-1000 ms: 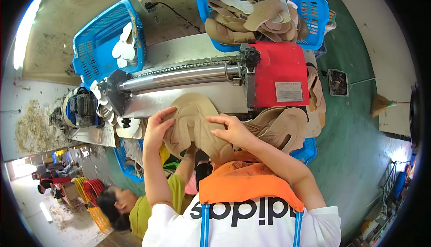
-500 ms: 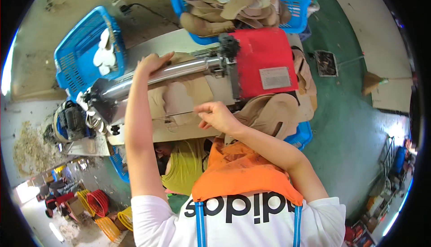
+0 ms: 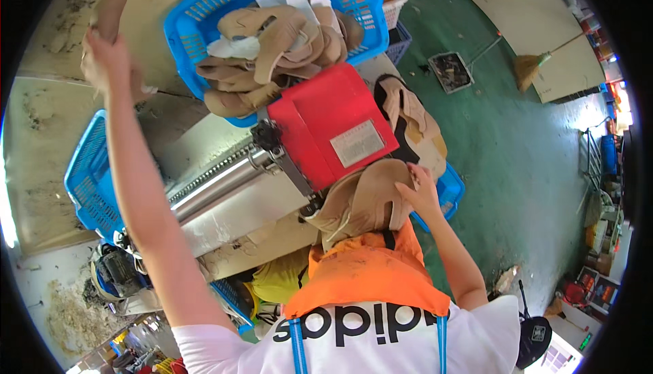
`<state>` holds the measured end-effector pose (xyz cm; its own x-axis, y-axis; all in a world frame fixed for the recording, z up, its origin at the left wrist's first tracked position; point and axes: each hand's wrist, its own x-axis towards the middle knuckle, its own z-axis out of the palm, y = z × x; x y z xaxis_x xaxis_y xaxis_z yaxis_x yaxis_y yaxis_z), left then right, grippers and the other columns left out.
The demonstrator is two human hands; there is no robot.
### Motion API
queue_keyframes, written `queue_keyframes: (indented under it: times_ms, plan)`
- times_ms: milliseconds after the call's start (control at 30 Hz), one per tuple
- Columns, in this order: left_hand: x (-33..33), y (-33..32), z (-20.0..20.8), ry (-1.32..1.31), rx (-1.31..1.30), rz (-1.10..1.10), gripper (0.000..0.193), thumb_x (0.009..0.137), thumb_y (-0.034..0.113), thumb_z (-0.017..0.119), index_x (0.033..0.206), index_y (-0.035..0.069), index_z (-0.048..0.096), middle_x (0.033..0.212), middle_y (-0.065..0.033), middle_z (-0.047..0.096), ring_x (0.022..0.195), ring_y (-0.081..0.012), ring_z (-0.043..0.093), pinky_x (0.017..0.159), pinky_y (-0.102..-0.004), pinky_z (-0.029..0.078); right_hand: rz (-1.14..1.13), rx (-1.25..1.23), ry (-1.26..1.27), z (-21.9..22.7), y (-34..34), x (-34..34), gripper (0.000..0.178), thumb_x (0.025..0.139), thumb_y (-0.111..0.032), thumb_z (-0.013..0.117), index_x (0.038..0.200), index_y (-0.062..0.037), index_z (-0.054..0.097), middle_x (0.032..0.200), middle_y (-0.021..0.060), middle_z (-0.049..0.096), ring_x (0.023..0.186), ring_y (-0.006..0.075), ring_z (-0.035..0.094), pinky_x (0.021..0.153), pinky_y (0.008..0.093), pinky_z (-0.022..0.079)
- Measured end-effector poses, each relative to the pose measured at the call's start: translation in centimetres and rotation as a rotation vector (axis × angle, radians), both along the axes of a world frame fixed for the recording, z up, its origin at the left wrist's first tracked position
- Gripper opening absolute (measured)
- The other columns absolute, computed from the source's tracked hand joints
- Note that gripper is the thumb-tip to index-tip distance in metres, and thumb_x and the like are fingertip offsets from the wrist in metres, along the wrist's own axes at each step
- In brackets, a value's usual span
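Observation:
My left hand [image 3: 107, 61] is raised at the far left, closed around tan shoe-upper pieces [image 3: 109, 18]; one end stands up above the fist and more hangs beside the wrist. How many pieces it holds I cannot tell. My right hand [image 3: 423, 194] is at the near right of the machine, its fingers and thumb closed at the edge of a stack of tan shoe uppers [image 3: 371, 197]. Between the hands stands a roller machine with a red housing [image 3: 333, 126] and a shiny metal roller [image 3: 221, 187]. The roller's bed shows bare metal.
Behind the machine, a large blue basket [image 3: 187, 34] is heaped with tan and white pieces. Another blue basket [image 3: 92, 177] stands at the left. More uppers [image 3: 415, 119] lie right of the housing. A dustpan [image 3: 450, 71] and broom [image 3: 530, 68] are on the green floor.
My left hand has left the roller and risen to the far left with tan pieces in it. My right hand has moved right, onto the stack. The tan pieces on the bed are gone; the view has shifted.

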<state>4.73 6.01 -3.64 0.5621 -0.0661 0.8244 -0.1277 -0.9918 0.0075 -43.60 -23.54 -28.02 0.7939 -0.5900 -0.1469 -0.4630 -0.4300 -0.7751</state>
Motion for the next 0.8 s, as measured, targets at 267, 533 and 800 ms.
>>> queue_keyframes:
  times_ms: [267,533,800]
  plan:
    - [-5.5,-14.6,-11.6,0.296,0.174,-0.517,0.075,0.066,0.025,0.070,0.130,0.014,0.033,0.098,-0.0226,0.055,0.092,-0.0358,0.055,0.077,-0.0451,0.045,-0.013,-0.222,-0.094,1.6,1.9,-0.6,0.045,0.067,-0.012,0.069,0.108,-0.0028,0.053,0.110,0.0127,0.049,0.104,0.0302,0.048,0.087,0.0366,0.042]
    - [-17.3,-7.3,-8.8,0.918,-0.395,-0.891,0.050,0.071,0.010,0.067,0.118,0.006,0.052,0.112,-0.0126,0.057,0.102,-0.0224,0.056,0.088,-0.0316,0.042,-0.116,-0.070,-0.002,1.2,2.9,-0.1,0.034,0.069,-0.005,0.065,0.101,-0.0046,0.056,0.102,0.0120,0.050,0.092,0.0274,0.051,0.079,0.0340,0.044]
    - [-38.2,-4.3,-14.9,1.340,-0.607,-1.207,0.058,0.069,0.010,0.071,0.121,0.004,0.045,0.108,-0.0108,0.056,0.101,-0.0226,0.054,0.089,-0.0297,0.042,0.331,0.240,-0.245,7.5,3.5,-3.3,0.019,0.071,0.009,0.055,0.087,-0.0011,0.054,0.105,0.0080,0.052,0.087,0.0139,0.054,0.069,0.0252,0.045]
